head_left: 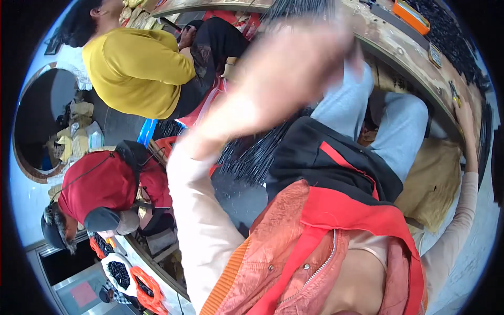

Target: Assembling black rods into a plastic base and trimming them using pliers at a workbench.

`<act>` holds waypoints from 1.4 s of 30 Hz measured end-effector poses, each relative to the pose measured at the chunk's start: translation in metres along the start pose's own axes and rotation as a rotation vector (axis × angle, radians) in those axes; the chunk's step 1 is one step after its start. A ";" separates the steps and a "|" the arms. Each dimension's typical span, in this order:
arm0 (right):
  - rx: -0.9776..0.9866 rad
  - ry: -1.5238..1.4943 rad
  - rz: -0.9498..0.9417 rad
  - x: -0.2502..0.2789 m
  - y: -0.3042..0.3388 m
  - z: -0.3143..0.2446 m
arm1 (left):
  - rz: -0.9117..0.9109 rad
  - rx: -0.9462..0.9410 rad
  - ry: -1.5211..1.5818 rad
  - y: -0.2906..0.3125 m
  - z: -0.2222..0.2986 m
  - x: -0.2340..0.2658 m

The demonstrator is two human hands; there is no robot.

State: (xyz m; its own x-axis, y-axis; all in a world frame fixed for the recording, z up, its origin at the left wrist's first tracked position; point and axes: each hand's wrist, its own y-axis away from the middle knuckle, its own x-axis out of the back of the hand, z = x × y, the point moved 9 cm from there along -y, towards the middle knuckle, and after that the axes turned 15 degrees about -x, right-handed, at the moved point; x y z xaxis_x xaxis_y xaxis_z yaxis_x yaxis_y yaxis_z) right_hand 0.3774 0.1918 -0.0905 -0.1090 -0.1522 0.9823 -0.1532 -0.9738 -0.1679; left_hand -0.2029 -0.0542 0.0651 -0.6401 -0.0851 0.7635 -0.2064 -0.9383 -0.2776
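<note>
My left hand [299,68] is raised in the middle of the view, smeared by motion, so its fingers and anything in them cannot be made out. Just beyond it, thin black strands [299,9] lie at the edge of the wooden workbench [386,39]. At the far right my right hand [464,116] rests along the bench edge, its fingers closed at the handles of small yellow-handled pliers [454,93]. A large bundle of long black strands [254,160] lies below my left forearm, beside my dark apron [325,163].
On the bench are an orange case [411,17], a small rectangular device [434,55] and a heap of small black pieces [457,37]. A person in a yellow top [136,73] and another in red [100,181] sit at left. Brown sacking [430,184] hangs near my right arm.
</note>
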 end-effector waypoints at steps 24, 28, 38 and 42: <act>-0.208 -0.074 0.479 0.041 0.058 0.114 | -0.519 -0.182 -0.417 -0.006 -0.154 -0.260; -0.535 0.206 0.486 0.023 0.042 0.175 | -0.306 -0.368 -0.512 -0.040 -0.072 -0.225; -0.678 0.002 -0.128 -0.001 0.002 0.246 | -0.216 -0.502 -0.206 -0.077 0.060 -0.247; -0.552 0.050 -0.136 0.005 0.001 0.252 | -0.230 -0.551 -0.129 -0.074 0.071 -0.260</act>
State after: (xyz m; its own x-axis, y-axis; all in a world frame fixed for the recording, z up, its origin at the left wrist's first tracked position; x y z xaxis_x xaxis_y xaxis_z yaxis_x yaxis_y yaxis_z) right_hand 0.6241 0.1476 -0.0644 -0.0965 -0.0105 0.9953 -0.6583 -0.7493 -0.0717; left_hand 0.0314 0.0134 -0.0719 -0.4456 0.0266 0.8948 -0.7035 -0.6285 -0.3317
